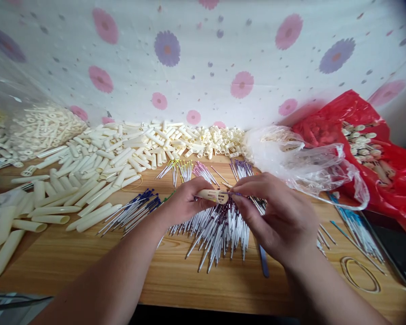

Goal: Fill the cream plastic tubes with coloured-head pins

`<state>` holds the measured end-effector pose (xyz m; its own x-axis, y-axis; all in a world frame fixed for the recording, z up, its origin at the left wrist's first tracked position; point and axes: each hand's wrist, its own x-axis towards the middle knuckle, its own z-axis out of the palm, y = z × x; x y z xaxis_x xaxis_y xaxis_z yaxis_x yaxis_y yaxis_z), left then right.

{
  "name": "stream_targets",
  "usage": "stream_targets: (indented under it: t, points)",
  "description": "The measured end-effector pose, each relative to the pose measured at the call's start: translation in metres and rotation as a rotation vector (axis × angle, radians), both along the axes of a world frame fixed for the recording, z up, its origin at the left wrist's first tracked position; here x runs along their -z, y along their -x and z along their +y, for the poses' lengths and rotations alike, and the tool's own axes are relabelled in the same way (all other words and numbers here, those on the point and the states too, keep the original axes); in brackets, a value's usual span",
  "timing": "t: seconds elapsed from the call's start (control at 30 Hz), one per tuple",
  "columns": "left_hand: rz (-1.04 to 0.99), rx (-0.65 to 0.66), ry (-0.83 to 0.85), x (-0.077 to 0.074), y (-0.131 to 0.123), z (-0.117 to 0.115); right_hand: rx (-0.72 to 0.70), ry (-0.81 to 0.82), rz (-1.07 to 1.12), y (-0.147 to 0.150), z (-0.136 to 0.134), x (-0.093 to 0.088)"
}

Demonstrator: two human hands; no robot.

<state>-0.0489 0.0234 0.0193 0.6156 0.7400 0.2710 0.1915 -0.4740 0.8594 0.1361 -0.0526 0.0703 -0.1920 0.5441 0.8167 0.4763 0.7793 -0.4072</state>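
Observation:
My left hand is closed around a cream plastic tube piece with slots near its open end, which faces right. My right hand pinches a thin purplish stick between thumb and fingertips, at the mouth of the tube piece. Most of that stick is hidden, so how far it reaches inside cannot be told. Right below both hands lies a fanned heap of thin white sticks with dark purple ends. Blue-ended sticks spread out to the left of it.
Cream tubes are heaped along the back and left. Yellow-ended and pink-ended sticks lie behind my hands. On the right are a clear bag, a red bag, teal-ended sticks, a wire coil and a dark phone-like slab.

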Motion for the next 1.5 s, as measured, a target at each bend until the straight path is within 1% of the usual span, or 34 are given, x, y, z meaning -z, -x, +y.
stream_targets:
  t: [0.13,0.27,0.4,0.53,0.6,0.73,0.83,0.9,0.97,1.0,1.07,1.13,1.2,1.27,1.3,1.37,1.43,1.5]
  points:
    - [-0.07,0.028,0.025,0.001,0.004,-0.001,0.112,0.025,-0.112,-0.003,0.007,0.001]
    - [-0.061,-0.005,-0.007,0.001,0.006,-0.001,0.14,0.032,-0.164,-0.005,0.01,0.001]
    - [-0.007,-0.064,-0.157,-0.004,0.003,-0.004,0.149,0.012,-0.162,-0.01,0.012,0.001]
    - [0.013,-0.203,-0.393,-0.009,0.0,-0.011,0.124,0.022,-0.137,-0.014,0.014,0.0]
    - [0.038,-0.261,-0.482,-0.01,-0.001,-0.014,0.12,0.034,-0.139,-0.015,0.015,0.0]
    - [0.074,-0.326,-0.58,-0.01,-0.001,-0.016,0.066,0.12,-0.102,-0.016,0.02,0.001]
    - [0.064,-0.357,-0.603,-0.011,-0.001,-0.016,0.008,0.206,-0.015,-0.015,0.024,0.005]
    - [0.035,-0.361,-0.583,-0.011,-0.001,-0.016,-0.011,0.233,0.047,-0.013,0.025,0.008]
    - [-0.026,-0.327,-0.486,-0.009,-0.001,-0.015,-0.041,0.239,0.109,-0.01,0.024,0.01]
    - [-0.07,-0.296,-0.393,-0.007,-0.001,-0.015,-0.059,0.234,0.142,-0.009,0.022,0.01]
    - [-0.166,-0.221,-0.153,0.0,-0.002,-0.013,-0.083,0.193,0.217,-0.009,0.02,0.008]
    - [-0.259,-0.166,0.056,0.008,-0.003,-0.01,-0.042,0.111,0.274,-0.016,0.018,0.003]
    - [-0.321,-0.133,0.143,0.014,-0.003,-0.006,0.07,0.06,0.283,-0.03,0.018,-0.001]
    - [-0.369,-0.097,0.169,0.017,-0.003,-0.002,0.21,0.128,0.203,-0.05,0.017,-0.001]
    - [-0.38,-0.085,0.187,0.018,-0.003,-0.001,0.27,0.202,0.116,-0.061,0.016,0.002]
    - [-0.382,-0.071,0.214,0.019,-0.003,0.001,0.348,0.357,-0.126,-0.079,0.009,0.014]
    - [-0.355,-0.072,0.2,0.018,-0.003,0.002,0.358,0.46,-0.357,-0.091,-0.005,0.033]
    - [-0.291,-0.071,0.141,0.016,-0.002,0.001,0.307,0.509,-0.5,-0.093,-0.023,0.052]
